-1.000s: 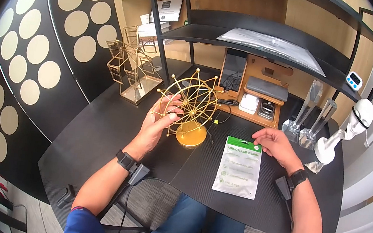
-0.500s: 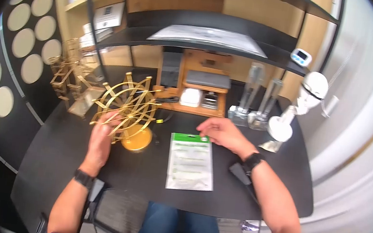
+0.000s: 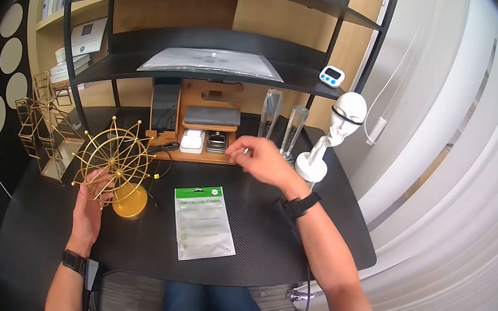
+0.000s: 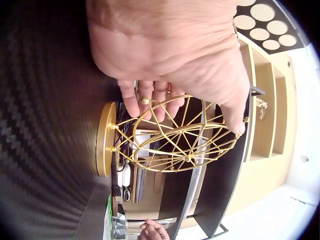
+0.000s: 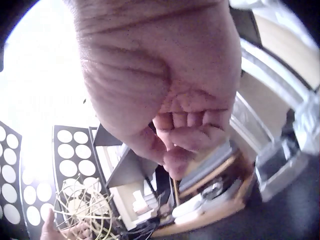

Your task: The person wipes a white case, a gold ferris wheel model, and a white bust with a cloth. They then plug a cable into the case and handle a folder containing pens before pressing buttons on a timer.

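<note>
A gold wire wheel (image 3: 119,174) on a round gold base (image 3: 130,203) stands at the left of the desk. My left hand (image 3: 88,213) is at its left side. In the left wrist view the fingers of that hand (image 4: 165,55) extend behind the wires and the thumb touches the rim near a ball. A white and green cable pouch (image 3: 203,224) lies flat in the middle. Beyond its upper right corner my right hand (image 3: 266,165) is raised; the right wrist view shows this hand (image 5: 160,75) with loosely curled fingers, holding nothing.
Behind the pouch stands a wooden organizer (image 3: 205,157) with a phone, a grey case and small devices. Clear crystal pieces (image 3: 294,130) and a white head figure (image 3: 311,166) are at the right. A gold frame ornament (image 3: 62,157) stands far left, below black shelving (image 3: 110,67).
The head view has swung to the right. My right hand has moved away from the pouch's top corner, toward the organizer and crystals. My left hand has stayed at the wheel.
</note>
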`<state>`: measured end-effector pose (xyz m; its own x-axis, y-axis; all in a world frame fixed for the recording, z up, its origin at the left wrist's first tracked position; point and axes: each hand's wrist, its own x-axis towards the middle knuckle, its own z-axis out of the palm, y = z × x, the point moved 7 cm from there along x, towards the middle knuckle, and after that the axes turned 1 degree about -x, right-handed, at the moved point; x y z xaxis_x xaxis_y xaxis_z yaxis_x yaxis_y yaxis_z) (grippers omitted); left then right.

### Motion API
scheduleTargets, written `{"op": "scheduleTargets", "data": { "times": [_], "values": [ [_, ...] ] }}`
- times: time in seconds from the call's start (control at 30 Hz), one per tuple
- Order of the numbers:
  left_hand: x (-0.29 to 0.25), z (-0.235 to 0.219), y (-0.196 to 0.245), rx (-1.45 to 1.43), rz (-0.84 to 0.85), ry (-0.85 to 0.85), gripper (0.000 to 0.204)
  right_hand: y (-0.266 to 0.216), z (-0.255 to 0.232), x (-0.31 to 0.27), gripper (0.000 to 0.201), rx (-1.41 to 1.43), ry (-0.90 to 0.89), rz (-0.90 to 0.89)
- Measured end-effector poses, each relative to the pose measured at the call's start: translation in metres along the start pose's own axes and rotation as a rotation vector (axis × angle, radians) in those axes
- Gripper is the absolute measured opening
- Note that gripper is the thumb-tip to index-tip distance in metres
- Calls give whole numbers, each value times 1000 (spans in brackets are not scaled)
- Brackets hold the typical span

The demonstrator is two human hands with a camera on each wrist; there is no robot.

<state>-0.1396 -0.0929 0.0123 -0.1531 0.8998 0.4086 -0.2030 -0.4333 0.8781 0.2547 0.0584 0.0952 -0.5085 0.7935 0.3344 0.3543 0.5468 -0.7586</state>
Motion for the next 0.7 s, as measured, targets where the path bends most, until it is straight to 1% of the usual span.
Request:
{"op": "scheduleTargets", "data": {
  "times": [0.03, 0.13, 0.2, 0.27, 0.33, 0.37, 0.43, 0.47, 0.53, 0.57, 0.63, 0.67, 0.7],
  "values": [
    [-1, 1, 0, 0, 1, -7, 68, -11, -18, -4, 18, -126, 66, -57],
    [1, -2, -1, 4, 4, -48, 63, -7, -59, -18, 24, -485, 72, 152],
    [1, -2, -3, -16, -5, -47, 64, 7, -73, -34, 28, -790, 27, 218],
    [1, -8, -8, -13, -11, -57, 64, 26, -82, -53, 40, -949, -127, 414],
    [2, -7, -8, 3, -16, -38, 66, 26, -89, -76, 49, -1020, -203, 516],
    [3, -7, -8, 10, -20, -41, 67, 27, -92, -84, 49, -1025, -191, 533],
    [3, -4, -6, 21, -23, -43, 67, 40, -92, -98, 55, -1079, -279, 609],
    [3, -5, -5, 40, -23, -27, 67, 47, -92, -105, 52, -1070, -280, 610],
    [3, -5, -6, 47, -27, -34, 68, 71, -88, -110, 37, -1065, -301, 551],
    [3, -6, -6, 48, -26, -35, 68, 79, -85, -111, 37, -1066, -294, 555],
    [4, -7, -8, 48, -22, -38, 68, 77, -70, -102, 22, -1039, -214, 327],
    [5, -9, -9, 53, -28, -46, 67, 67, -61, -100, 14, -956, -172, 242],
    [5, -9, -9, 59, -34, -54, 67, 60, -50, -95, 15, -932, -189, 177]
  ]
}}
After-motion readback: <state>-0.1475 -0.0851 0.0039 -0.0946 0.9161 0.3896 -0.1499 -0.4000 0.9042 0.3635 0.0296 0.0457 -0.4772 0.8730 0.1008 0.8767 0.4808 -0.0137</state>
